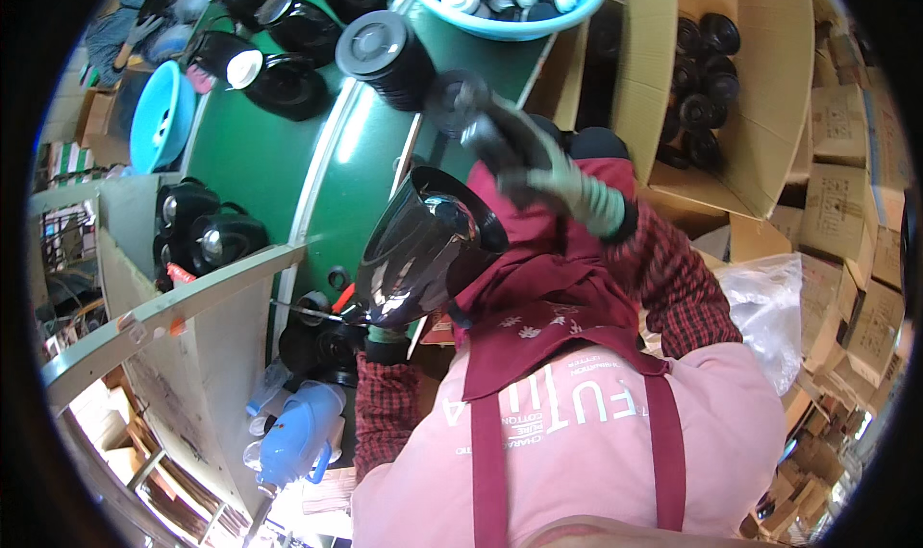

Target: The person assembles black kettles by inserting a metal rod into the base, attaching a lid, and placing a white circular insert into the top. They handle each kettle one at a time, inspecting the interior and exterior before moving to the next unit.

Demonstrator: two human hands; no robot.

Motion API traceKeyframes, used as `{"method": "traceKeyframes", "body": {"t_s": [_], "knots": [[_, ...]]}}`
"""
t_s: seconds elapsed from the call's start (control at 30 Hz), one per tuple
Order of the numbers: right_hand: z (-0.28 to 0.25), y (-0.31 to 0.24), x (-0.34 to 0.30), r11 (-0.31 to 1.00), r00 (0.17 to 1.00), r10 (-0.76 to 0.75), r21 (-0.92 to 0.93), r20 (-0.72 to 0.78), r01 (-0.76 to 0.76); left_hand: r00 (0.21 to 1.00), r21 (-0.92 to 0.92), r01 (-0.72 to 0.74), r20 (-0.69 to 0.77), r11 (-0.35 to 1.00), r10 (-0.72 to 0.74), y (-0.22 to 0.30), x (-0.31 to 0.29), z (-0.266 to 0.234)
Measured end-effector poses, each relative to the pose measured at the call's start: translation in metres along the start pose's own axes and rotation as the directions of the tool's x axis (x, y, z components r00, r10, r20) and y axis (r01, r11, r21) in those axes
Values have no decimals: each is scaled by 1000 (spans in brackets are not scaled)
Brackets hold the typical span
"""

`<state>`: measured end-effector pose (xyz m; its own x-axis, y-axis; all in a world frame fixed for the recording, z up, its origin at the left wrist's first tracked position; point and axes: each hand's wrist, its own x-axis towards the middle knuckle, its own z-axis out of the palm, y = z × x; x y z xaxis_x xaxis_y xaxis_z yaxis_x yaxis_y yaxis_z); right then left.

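A glossy black jug body [409, 260], wide-mouthed and tilted, is in front of my lap with its opening toward the upper right. My left hand [386, 336] grips it from below; its fingers are mostly hidden behind the jug. Smeared by motion, my gloved right hand [567, 185] is over my knees, right of the jug. At its fingertips is a blurred round black disc [454, 103], apart from the jug and beside a stack of black round parts [386, 58]. A thin metal rod with a red part [343, 298] lies near my left hand.
Several black kettles [288, 87] stand on the green bench [336, 183]. A blue basin [510, 24] of black and white parts is at the far side. To the right is an open carton [769, 135] with black parts. A blue jug [300, 433] stands lower left.
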<state>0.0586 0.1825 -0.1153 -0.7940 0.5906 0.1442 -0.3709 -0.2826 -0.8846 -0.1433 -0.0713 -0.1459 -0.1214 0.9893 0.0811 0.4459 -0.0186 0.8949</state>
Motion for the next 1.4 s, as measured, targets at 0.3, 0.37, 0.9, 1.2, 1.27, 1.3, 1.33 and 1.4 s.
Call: {"method": "traceKeyframes", "body": {"t_s": [0.3, 0.37, 0.9, 1.2, 1.27, 1.3, 1.33, 1.4], "knots": [[28, -31, -79, 939, 996, -64, -336, 56, 79, 988, -59, 71, 141, 996, -62, -10, -12, 6], [29, -35, -86, 940, 994, -100, -323, 43, 109, 986, -58, 75, 156, 996, -65, -11, -13, 6], [36, -37, -93, 923, 940, -324, -254, -110, 288, 966, 361, -178, 239, 915, 94, 1, 22, -11], [-27, 12, -107, 895, 946, -314, -358, -78, 267, 972, -296, 208, -43, 932, -231, 89, 62, -13], [-5, -6, -103, 966, 979, -181, -204, -91, 160, 960, -339, 219, -91, 915, -263, 83, 50, -13], [-3, -18, -101, 964, 988, -121, -250, -91, 95, 960, -307, 212, -113, 928, -256, 84, 49, -10], [-3, -31, -93, 953, 994, -71, -301, -87, 42, 969, -218, 169, -143, 961, -203, 88, 51, -12], [-10, -38, -101, 985, 980, 158, -43, -118, -164, 989, 84, -53, -132, 995, 64, 113, 61, -16]]}}
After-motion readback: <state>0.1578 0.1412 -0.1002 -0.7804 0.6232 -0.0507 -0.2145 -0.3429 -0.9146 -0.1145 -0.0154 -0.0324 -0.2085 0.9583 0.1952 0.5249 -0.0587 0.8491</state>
